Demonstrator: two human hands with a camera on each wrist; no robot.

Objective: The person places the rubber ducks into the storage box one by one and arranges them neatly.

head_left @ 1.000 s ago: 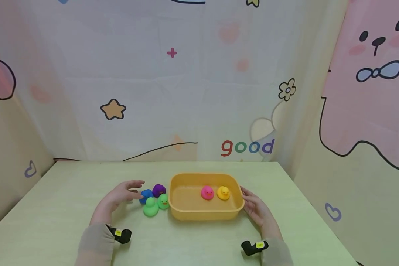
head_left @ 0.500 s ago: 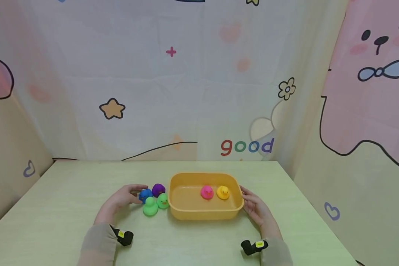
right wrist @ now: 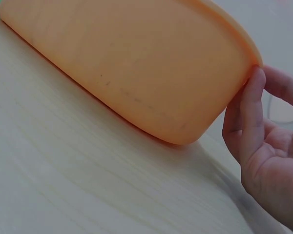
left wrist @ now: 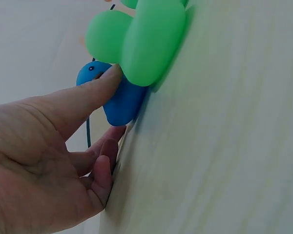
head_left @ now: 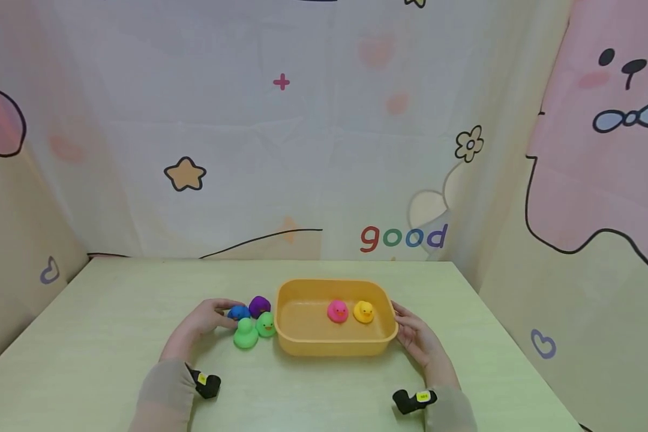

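Note:
My left hand (head_left: 206, 316) is at a cluster of rubber ducks left of centre. It pinches a blue rubber duck (left wrist: 121, 105), with the thumb over its front and fingers behind, partly out of sight. Touching it are a light green rubber duck (head_left: 245, 334) and a purple one (head_left: 260, 306); a second green duck (head_left: 266, 324) sits by the yellow basin (head_left: 335, 348). My right hand (head_left: 416, 339) touches the basin's right end, thumb and fingertips at the outside of the rim. Inside the basin are a pink duck (head_left: 338, 311) and a yellow duck (head_left: 364, 312).
The pale wooden table (head_left: 313, 396) carries the basin and ducks. Behind it hangs a printed cloth backdrop (head_left: 237, 120), with cloth sides at left and right. Each wrist wears a small black camera, such as the left one (head_left: 210, 387).
My left hand has moved right and lowered its fingers onto the blue duck, now pinching it. The right hand stays at the basin's rim. The head view has shifted slightly.

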